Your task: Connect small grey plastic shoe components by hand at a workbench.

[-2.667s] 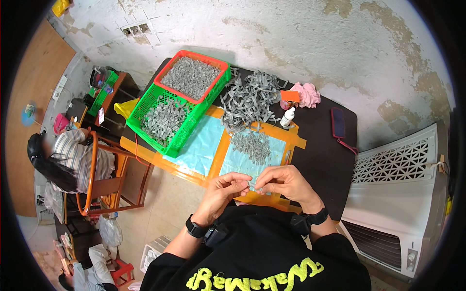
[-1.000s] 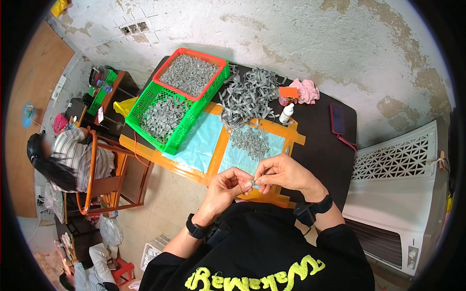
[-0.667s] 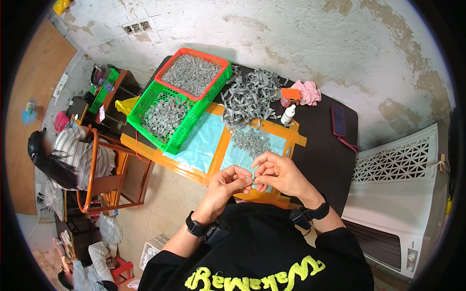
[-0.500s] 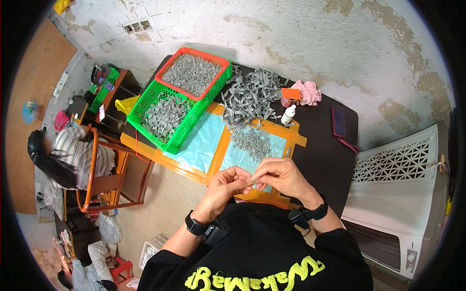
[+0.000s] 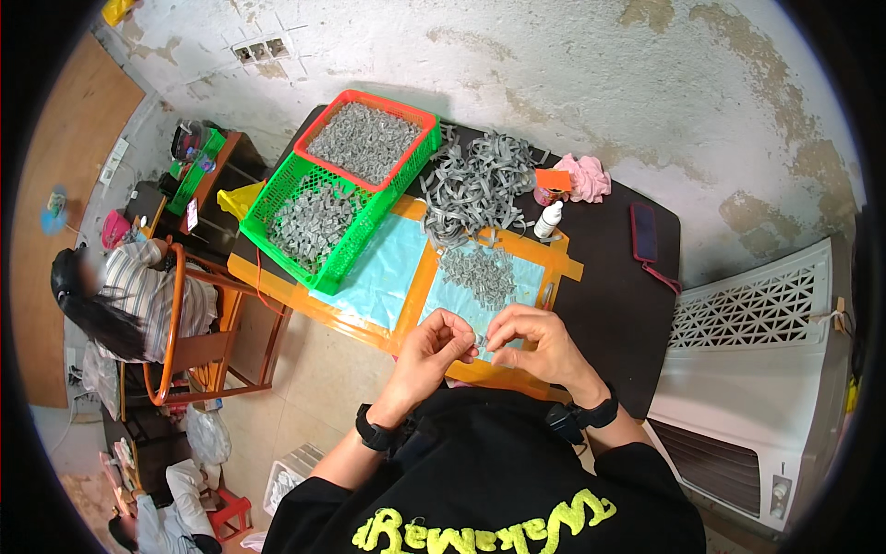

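Observation:
Over the front edge of the dark table, my left hand (image 5: 434, 353) is closed in a pinch on a small grey piece (image 5: 478, 341), whose exact kind is too small to make out. Just to its right, my right hand (image 5: 538, 343) has its thumb and fingers parted, with nothing visible between them. Beyond both hands lies a heap of small grey pieces (image 5: 480, 275) on a light-blue sheet (image 5: 528, 277) edged with orange tape. Farther back is a tangled pile of grey strips (image 5: 480, 180).
At the left stands a green basket (image 5: 323, 277) of grey pieces, a red basket (image 5: 429, 120) set on its far end. A white bottle (image 5: 548, 220), pink cloth (image 5: 586, 177) and phone (image 5: 643, 231) lie rightward. Another person (image 5: 152, 295) sits at far left.
My right hand has drawn away from the left fingertips and its fingers have parted. The left hand keeps its pinch, nearly in place.

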`<act>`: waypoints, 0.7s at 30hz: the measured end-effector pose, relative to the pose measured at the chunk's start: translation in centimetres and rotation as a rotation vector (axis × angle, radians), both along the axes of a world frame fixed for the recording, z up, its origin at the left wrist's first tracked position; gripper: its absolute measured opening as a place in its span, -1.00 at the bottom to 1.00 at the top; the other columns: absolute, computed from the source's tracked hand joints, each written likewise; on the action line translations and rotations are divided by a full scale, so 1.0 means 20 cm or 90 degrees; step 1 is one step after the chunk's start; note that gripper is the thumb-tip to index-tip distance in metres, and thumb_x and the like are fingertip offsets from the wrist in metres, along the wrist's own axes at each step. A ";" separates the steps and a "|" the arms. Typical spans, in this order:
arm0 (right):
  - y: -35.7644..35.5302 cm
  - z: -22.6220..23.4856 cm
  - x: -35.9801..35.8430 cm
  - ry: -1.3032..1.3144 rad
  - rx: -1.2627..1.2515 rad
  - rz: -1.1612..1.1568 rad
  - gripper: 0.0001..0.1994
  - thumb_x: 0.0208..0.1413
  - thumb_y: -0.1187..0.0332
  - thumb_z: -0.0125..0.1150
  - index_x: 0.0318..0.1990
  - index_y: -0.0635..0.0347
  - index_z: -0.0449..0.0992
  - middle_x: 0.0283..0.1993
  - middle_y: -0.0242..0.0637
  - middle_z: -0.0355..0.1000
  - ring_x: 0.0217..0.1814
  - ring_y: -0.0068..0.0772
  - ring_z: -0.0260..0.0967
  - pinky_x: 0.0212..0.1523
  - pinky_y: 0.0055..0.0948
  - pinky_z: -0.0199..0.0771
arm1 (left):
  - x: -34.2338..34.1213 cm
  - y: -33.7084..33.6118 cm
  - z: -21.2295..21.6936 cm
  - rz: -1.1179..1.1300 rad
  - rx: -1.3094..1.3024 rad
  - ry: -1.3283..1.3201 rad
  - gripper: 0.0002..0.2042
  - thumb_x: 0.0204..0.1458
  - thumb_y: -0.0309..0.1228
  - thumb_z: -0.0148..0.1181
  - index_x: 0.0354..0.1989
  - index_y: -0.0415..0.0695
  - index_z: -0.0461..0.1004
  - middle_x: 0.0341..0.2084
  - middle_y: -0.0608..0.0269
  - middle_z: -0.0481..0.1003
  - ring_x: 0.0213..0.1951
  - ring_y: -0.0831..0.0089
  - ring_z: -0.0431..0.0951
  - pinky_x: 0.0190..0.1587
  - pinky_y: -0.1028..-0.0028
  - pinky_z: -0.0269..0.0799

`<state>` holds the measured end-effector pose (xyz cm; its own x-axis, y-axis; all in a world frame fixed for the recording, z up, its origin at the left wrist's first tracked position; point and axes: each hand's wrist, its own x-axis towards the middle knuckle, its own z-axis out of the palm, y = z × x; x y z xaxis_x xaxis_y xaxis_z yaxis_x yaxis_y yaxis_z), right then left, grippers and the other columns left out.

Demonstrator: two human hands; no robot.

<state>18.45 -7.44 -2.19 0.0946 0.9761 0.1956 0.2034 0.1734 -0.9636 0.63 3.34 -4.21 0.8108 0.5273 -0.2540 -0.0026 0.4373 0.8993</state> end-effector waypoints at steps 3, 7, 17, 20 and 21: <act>0.03 -0.04 -0.03 0.075 -0.138 -0.072 -0.90 -0.01 0.59 0.30 -0.30 0.31 0.56 -0.29 -0.34 0.43 -0.23 -0.55 0.42 -0.18 -0.57 0.43 | 0.00 0.00 0.03 -0.012 0.019 0.023 -0.90 0.18 -0.48 0.11 -0.22 -0.20 0.33 -0.39 0.30 0.48 -0.29 0.58 0.53 -0.22 0.58 0.48; 0.03 -0.05 -0.05 0.116 -0.134 -0.040 -0.86 -0.02 0.60 0.31 -0.27 0.32 0.56 -0.26 -0.36 0.40 -0.21 -0.57 0.39 -0.18 -0.58 0.41 | 0.00 0.01 0.04 0.013 -0.011 -0.009 -0.86 0.15 -0.51 0.15 -0.18 -0.20 0.34 -0.36 0.28 0.49 -0.30 0.58 0.53 -0.24 0.59 0.48; 0.03 -0.13 -0.12 0.431 -0.066 -0.073 -0.88 -0.01 0.61 0.30 -0.30 0.23 0.56 -0.18 -0.41 0.28 -0.08 -0.60 0.29 0.01 -0.55 0.30 | 0.00 0.00 0.03 0.005 -0.123 -0.087 -0.92 0.12 -0.50 0.18 -0.25 -0.20 0.44 -0.26 0.30 0.52 -0.18 0.59 0.49 -0.06 0.56 0.39; 0.03 -0.11 -0.12 0.404 -0.070 -0.061 -0.89 0.01 0.61 0.29 -0.30 0.24 0.54 -0.18 -0.41 0.28 -0.09 -0.59 0.30 -0.01 -0.55 0.32 | -0.01 -0.01 0.00 0.006 -0.159 -0.091 -0.92 0.12 -0.50 0.19 -0.26 -0.19 0.45 -0.31 0.30 0.52 -0.21 0.59 0.50 -0.08 0.57 0.41; 0.03 -0.10 -0.12 0.393 -0.074 -0.054 -0.89 0.01 0.60 0.29 -0.30 0.24 0.53 -0.18 -0.41 0.27 -0.09 -0.58 0.30 -0.02 -0.55 0.33 | -0.01 -0.01 0.00 0.004 -0.159 -0.093 -0.92 0.11 -0.50 0.20 -0.27 -0.20 0.45 -0.34 0.30 0.53 -0.23 0.59 0.50 -0.10 0.57 0.42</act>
<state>16.07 -6.84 -4.17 0.2335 0.9720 -0.0267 -0.3878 0.0679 -0.9192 0.39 3.21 -4.31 0.8448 0.4687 -0.2580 -0.1274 0.6446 0.7538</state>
